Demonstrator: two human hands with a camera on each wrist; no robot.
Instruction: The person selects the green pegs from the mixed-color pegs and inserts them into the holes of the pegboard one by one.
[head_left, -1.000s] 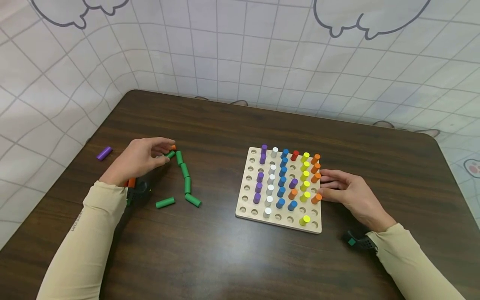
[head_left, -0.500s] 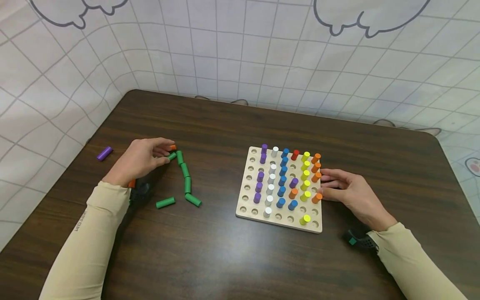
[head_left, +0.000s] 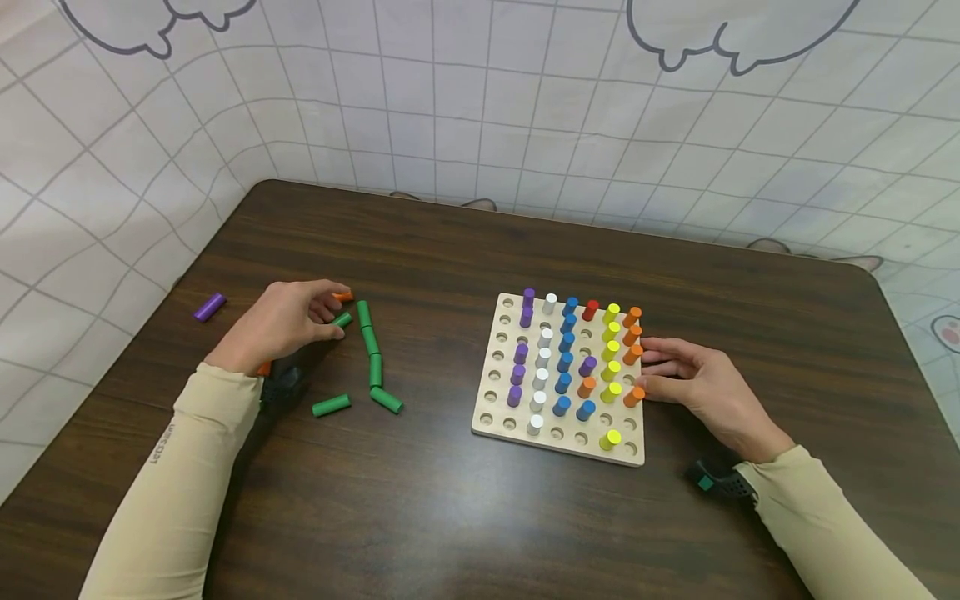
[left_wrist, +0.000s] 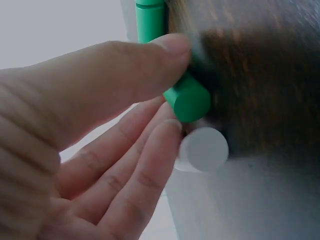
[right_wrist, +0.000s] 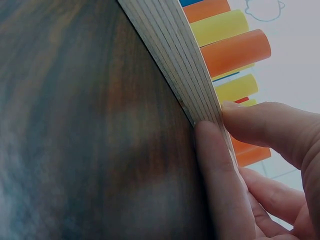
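Compared with half a second ago, the left hand (head_left: 279,325) stands with its thumb a little lower and farther from the forefinger, and the far green peg (head_left: 364,313) in the line beside it lies slightly more to the right, while the right hand (head_left: 705,396) looks unchanged. On the dark table (head_left: 450,517), the square pegboard (head_left: 497,408) lies flat right of centre, studded with upright coloured pegs (head_left: 564,362), apparently set there so that one hand can mind it while the other deals with the loose pieces. Both sleeved forearms (head_left: 191,467) rise from the lower corners and angle inward. At the board's right edge, the right hand leans its thumb and lightly bent fingers on the wood without wrapping round it, seemingly to keep it from sliding. Well apart from the board, the left hand arches low over the table, fingers half curled and partly spread from the thumb, with a short green peg (head_left: 342,321) between them; whether they pinch it or merely touch it, the views do not tell. An orange peg (head_left: 342,297) shows just beside the forefinger's tip, and the left wrist view adds the round end of a pale peg (left_wrist: 204,149) near the fingertips
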